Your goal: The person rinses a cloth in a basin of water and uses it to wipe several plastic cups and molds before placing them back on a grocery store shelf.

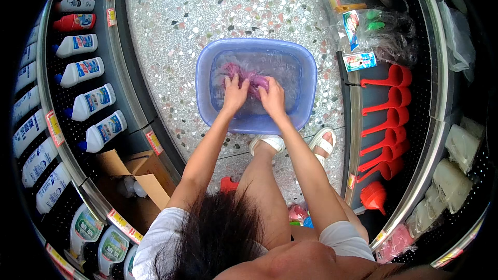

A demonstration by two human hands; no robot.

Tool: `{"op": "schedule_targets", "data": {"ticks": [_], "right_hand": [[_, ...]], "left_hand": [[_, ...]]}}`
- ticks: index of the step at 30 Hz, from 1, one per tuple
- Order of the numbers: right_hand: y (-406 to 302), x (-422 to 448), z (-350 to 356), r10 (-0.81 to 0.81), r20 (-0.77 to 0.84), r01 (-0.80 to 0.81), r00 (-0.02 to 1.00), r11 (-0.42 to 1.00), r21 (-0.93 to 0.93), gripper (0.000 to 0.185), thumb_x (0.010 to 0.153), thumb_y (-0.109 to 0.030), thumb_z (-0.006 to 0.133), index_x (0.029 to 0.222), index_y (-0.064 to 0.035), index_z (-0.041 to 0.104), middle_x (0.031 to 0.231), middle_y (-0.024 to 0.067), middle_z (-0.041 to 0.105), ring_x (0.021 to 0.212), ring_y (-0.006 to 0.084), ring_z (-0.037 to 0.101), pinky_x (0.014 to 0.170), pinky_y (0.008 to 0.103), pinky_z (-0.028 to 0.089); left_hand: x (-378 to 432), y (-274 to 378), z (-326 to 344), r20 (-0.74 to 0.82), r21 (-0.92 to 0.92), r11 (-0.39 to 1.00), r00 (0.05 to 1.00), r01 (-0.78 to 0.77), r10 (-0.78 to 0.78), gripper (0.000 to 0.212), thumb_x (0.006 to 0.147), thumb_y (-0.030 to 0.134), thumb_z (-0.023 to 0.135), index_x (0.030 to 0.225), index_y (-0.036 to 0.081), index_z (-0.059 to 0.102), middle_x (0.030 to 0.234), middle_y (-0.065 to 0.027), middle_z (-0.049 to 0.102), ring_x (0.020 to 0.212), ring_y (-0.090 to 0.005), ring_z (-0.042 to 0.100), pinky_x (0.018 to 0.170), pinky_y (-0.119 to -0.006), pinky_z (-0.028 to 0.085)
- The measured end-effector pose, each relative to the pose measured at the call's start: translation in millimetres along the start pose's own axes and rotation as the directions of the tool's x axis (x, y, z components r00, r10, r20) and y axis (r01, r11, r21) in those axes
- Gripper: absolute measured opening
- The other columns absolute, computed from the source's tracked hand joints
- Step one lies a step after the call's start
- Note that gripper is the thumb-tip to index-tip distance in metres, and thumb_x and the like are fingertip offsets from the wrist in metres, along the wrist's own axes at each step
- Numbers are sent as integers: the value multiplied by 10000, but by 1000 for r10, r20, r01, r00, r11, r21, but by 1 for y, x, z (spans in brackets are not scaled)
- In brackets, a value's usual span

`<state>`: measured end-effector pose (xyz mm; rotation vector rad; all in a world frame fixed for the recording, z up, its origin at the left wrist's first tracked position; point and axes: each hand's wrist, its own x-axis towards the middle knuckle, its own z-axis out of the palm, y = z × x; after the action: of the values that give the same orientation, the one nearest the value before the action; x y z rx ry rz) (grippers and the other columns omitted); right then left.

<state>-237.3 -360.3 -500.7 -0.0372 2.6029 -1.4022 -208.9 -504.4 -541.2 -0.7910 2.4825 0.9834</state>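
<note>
A blue-purple plastic basin [310, 85] stands on the floor before me, with cloudy water [280, 62] in it. In the basin lies a wet, bunched pinkish-purple cloth [233, 69]. My left hand [235, 94] grips the left part of the cloth, its fingertips partly hidden in the folds. On the right, my right hand [273, 98] holds a thick twisted roll of the same cloth between thumb and fingers. The two hands are close together, a short gap apart, above the basin's near half.
Shelves with several white cleaner bottles [93, 101] and an open cardboard box [149, 169] line the left. On the right shelf lie several red plastic ladles [393, 109], a red funnel [373, 196] and bagged brushes [383, 27]. My sandalled feet [268, 142] are at the basin's near edge.
</note>
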Motion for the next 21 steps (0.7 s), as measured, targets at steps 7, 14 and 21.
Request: {"op": "schedule_targets", "data": {"ticks": [7,14,21], "right_hand": [[-99,-41,-47,-228,135,206,964,965,161,298,747,-61,643,1030,-10,563,919,151,596,821,339,588,711,397,472],[-39,12,-37,172,96,-196,980,812,550,230,835,-138,652,1036,-27,628,1020,73,620,896,174,601,808,302,467],[-39,10,-23,216,534,-543,817,-22,840,249,868,-172,609,1071,-28,588,961,106,612,892,230,628,809,353,524]], "left_hand": [[-21,60,-55,538,-786,395,841,475,58,484,918,186,516,1338,-1,364,1102,-152,573,817,-186,610,659,-290,531],[-62,85,-84,545,-831,87,835,550,-72,308,915,53,358,1157,-89,486,1046,-164,596,878,-214,633,752,-320,541],[-73,74,-63,471,-880,75,882,470,9,342,944,134,379,1228,-48,437,1128,-138,552,1015,-202,579,842,-337,506]]}}
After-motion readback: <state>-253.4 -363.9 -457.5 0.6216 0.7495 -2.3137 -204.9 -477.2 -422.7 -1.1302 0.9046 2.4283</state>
